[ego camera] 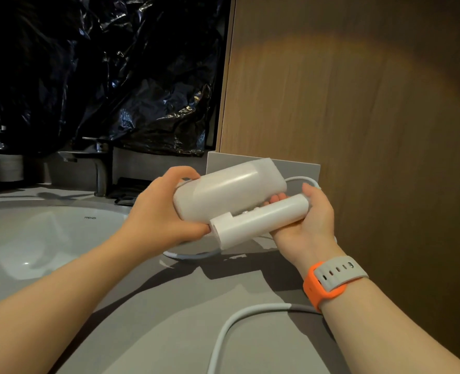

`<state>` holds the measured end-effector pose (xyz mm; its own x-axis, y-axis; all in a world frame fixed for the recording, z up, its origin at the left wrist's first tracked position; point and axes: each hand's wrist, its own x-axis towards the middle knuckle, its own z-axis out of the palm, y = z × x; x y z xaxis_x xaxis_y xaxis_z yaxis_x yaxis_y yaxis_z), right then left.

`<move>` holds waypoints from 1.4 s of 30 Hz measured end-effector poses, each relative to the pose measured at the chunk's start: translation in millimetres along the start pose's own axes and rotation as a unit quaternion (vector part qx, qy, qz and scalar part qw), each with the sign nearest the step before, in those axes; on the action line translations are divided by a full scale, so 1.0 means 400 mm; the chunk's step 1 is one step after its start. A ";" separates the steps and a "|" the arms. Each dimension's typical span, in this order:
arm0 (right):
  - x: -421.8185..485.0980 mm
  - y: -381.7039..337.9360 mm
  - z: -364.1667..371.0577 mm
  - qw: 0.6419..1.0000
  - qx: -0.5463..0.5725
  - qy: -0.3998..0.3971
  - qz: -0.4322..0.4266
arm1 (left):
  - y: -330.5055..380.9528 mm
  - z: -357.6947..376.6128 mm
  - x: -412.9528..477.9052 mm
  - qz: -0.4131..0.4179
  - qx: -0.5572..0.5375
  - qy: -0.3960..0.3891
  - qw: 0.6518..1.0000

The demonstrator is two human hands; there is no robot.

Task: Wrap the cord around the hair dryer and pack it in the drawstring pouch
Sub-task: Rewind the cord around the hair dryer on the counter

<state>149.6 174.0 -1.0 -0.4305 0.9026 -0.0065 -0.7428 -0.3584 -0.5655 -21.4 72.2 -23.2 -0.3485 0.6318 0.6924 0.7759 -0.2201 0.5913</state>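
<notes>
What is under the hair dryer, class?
Below the dryer a loop of white cord lies on the grey counter. The left hand and right hand, gripping the dryer, hide where that loop leads.

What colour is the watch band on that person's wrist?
The watch band is orange with a light grey strap, seen clearly in the head view.

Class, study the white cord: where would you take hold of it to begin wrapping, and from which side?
Probably pinch the cord on its arch just beyond the handle's end, coming from the right with the right hand. There it stands clear of the hair dryer, while the left hand steadies the barrel.
</notes>
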 end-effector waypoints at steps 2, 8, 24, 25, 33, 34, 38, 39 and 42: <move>0.001 -0.004 0.004 0.997 -0.060 -0.030 -0.030 | -0.004 -0.015 0.004 -0.070 -0.130 -0.005 0.989; 0.011 0.001 0.012 0.924 -0.343 -0.061 -0.159 | 0.006 -0.042 0.014 -0.241 -0.303 0.016 0.922; 0.007 0.032 0.017 0.875 -0.448 -0.083 -0.166 | 0.020 -0.066 0.010 -0.478 -0.417 -0.169 0.754; 0.008 0.030 0.017 0.886 -0.426 -0.070 -0.168 | 0.020 -0.065 0.009 -0.480 -0.421 -0.182 0.748; 0.002 0.015 0.019 0.908 -0.372 -0.021 -0.191 | 0.031 -0.054 0.003 -0.456 -0.461 -0.245 0.720; 0.000 0.021 0.022 0.904 -0.382 -0.025 -0.189 | 0.035 -0.052 0.002 -0.452 -0.462 -0.247 0.721; 0.002 0.039 0.024 0.903 -0.404 -0.057 -0.133 | 0.044 -0.050 0.000 -0.450 -0.479 -0.239 0.715; 0.002 0.041 0.023 0.905 -0.405 -0.066 -0.111 | 0.042 -0.051 0.000 -0.451 -0.484 -0.231 0.713; -0.001 0.044 0.021 0.918 -0.386 -0.087 -0.040 | 0.036 -0.054 0.004 -0.452 -0.506 -0.204 0.705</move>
<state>132.5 165.4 -4.1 -0.5149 0.8432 0.1549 -0.2204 0.0444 -0.9744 -22.2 54.1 -4.6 -0.1191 0.9699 -0.2122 -0.5127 0.1229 0.8497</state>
